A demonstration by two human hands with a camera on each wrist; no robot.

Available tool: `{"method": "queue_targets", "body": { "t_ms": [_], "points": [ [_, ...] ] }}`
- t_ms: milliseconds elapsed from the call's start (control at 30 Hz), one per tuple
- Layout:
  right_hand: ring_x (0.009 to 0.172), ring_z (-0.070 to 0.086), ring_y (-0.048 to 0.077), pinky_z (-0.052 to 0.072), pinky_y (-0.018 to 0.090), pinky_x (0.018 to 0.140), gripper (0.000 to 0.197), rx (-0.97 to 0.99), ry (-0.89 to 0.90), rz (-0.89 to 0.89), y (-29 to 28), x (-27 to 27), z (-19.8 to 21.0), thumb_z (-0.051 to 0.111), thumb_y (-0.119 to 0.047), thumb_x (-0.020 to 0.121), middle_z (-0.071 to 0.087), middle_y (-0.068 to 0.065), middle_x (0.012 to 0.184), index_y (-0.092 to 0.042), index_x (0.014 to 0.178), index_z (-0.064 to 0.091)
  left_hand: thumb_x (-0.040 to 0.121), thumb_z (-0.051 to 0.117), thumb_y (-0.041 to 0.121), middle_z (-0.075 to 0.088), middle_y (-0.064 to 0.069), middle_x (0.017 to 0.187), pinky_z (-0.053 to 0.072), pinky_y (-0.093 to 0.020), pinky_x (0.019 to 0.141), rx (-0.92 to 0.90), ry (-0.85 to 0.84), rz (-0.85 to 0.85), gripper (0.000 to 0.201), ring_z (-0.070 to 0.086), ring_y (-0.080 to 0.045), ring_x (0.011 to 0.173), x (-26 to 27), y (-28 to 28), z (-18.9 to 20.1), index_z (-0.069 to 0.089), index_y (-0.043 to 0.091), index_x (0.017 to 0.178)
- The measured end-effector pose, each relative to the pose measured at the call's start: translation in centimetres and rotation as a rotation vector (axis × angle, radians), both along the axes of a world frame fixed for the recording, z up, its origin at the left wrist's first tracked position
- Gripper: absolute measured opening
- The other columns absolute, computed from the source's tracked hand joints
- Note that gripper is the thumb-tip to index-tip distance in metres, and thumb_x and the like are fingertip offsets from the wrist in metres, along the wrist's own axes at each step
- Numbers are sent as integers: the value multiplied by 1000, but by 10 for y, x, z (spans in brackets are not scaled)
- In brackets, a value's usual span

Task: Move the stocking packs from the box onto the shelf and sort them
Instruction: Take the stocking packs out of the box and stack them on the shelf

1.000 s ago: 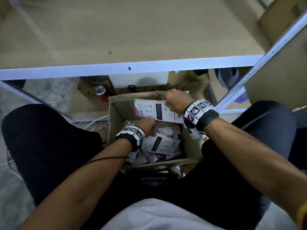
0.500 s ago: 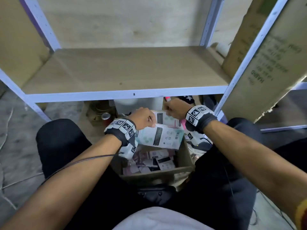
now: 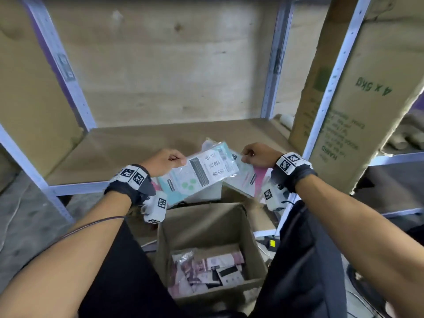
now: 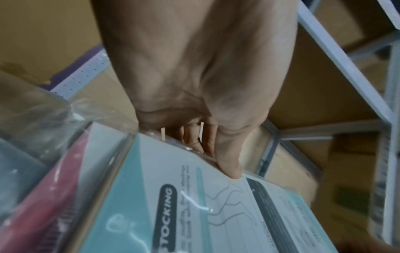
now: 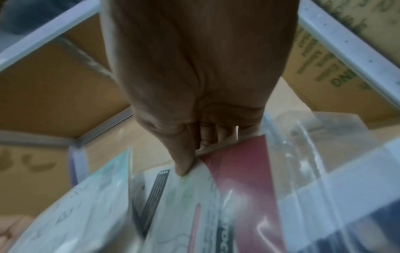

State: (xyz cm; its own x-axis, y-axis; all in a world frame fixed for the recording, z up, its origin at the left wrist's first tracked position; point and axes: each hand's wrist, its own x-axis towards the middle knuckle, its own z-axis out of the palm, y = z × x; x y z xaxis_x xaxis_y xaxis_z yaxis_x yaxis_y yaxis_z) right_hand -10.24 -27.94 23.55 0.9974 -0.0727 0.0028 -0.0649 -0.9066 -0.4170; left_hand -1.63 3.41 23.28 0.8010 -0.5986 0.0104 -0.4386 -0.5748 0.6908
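A: Head view: what is gripped?

B: A teal stocking pack (image 3: pixel 202 173) is pinched by the left hand (image 3: pixel 164 162), a pink stocking pack (image 3: pixel 249 177) by the right hand (image 3: pixel 258 156), mid-frame over the shelf board (image 3: pixel 128 143).

A: Surroundings?

B: More packs (image 3: pixel 207 270) are seen in the box (image 3: pixel 206 223) at lower centre, between dark-clad knees; a printed carton (image 3: pixel 358 92) is stood at upper right behind a shelf post (image 3: pixel 332 74).

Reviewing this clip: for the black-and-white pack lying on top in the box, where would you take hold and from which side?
Probably from above, pinching a free edge of the black-and-white pack. It lies flat atop the pile, and the box walls block any sideways approach.
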Motion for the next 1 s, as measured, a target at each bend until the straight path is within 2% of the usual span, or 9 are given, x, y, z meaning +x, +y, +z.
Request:
{"method": "queue_targets", "body": {
  "t_ms": [67,100,233,367,433,500,733,867,1000],
  "points": [
    [82,58,21,45,27,75,13,131,5,-54,-3,5,-4,62,-19,95,63,5,89,-8,99,66,100,58,15,67,-13,109,50,-17,71,-95,46,68,25,60,-22,96,12,6,6,66,-1,118],
    [76,57,22,45,27,70,11,221,9,-81,-3,10,-7,62,-18,96,62,6,84,-7,95,66,100,57,14,66,-15,108,52,-20,72,-160,92,119,25,60,-23,95,19,8,7,65,-2,118],
    [51,52,20,41,26,47,16,656,-8,-224,5,25,-25,62,-13,96,58,11,68,-8,80,62,101,56,17,64,-29,119,47,-55,100,-432,341,323,33,62,-36,103,46,14,-2,62,-10,118],
    [64,64,19,51,25,53,8,850,-3,-345,20,55,-38,67,-12,93,68,10,84,-9,85,66,101,58,20,71,-20,97,57,-39,73,-492,409,491,22,68,-27,74,77,13,-20,68,2,93],
    [81,68,30,59,38,73,11,831,12,-357,27,74,-41,66,-10,92,71,17,96,-9,81,66,99,61,20,70,-23,95,57,-42,76,-469,399,559,23,69,-32,83,93,13,-31,68,-2,96],
    [97,69,40,56,52,91,11,754,40,-342,34,95,-43,66,-11,92,71,25,106,-5,82,66,97,64,20,70,-26,110,56,-49,89,-436,382,656,29,69,-40,99,112,16,-41,68,-8,103],
    [98,71,38,57,52,88,15,652,78,-286,64,145,-49,71,-14,87,73,23,103,-6,79,62,95,66,24,66,-26,123,53,-53,98,-326,419,830,41,65,-42,111,156,17,-56,62,-9,120],
    [103,68,35,55,50,92,19,547,58,-221,89,180,-47,71,-15,87,71,22,109,-9,76,56,104,49,22,54,-22,143,43,-39,106,-261,397,816,44,52,-37,132,176,23,-54,53,-5,139],
    [107,65,34,54,50,92,22,496,55,-180,112,215,-48,71,-18,87,67,19,114,-12,81,50,97,59,18,66,-24,125,52,-46,101,-251,302,931,35,65,-39,113,206,43,-56,66,-7,121]
  ]
}}
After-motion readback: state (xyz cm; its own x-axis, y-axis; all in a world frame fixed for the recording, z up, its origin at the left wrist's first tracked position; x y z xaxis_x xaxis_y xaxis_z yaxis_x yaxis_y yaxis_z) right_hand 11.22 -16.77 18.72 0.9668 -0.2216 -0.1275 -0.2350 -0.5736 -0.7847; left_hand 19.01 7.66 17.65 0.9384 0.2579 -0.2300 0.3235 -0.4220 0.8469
